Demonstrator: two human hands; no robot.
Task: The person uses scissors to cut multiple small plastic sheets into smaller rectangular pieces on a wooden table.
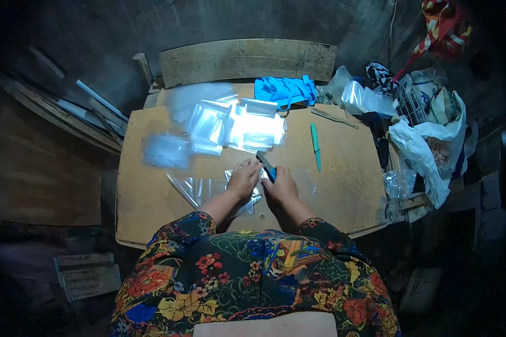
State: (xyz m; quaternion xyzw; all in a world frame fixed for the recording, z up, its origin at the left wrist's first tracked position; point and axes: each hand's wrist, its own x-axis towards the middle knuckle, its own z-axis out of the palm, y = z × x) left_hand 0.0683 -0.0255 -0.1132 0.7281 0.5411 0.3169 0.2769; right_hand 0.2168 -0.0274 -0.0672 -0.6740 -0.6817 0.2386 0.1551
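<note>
My right hand (pixel 282 184) is closed around a blue-handled tool with a dark, flat head (pixel 266 166), tilted up and left; its exact kind cannot be told. Beside it, my left hand (pixel 244 178) presses on clear plastic film (pixel 256 201) that lies on the wooden table (pixel 345 189). More of the clear film (pixel 198 188) spreads out to the left of my left wrist. Beyond my hands lie stacks of clear plastic bags (pixel 257 128), shining under the light, and a blurry stack (pixel 166 151) sits at the left. A green knife (pixel 316 147) lies to the right, blade towards me.
At the table's back edge are a blue fabric bag (pixel 284 90) and a thin wooden stick (pixel 334 117). White plastic bags (pixel 421 147), a wire rack (pixel 409 101) and other items crowd the right side. A curved wooden board (pixel 248 62) stands behind the table.
</note>
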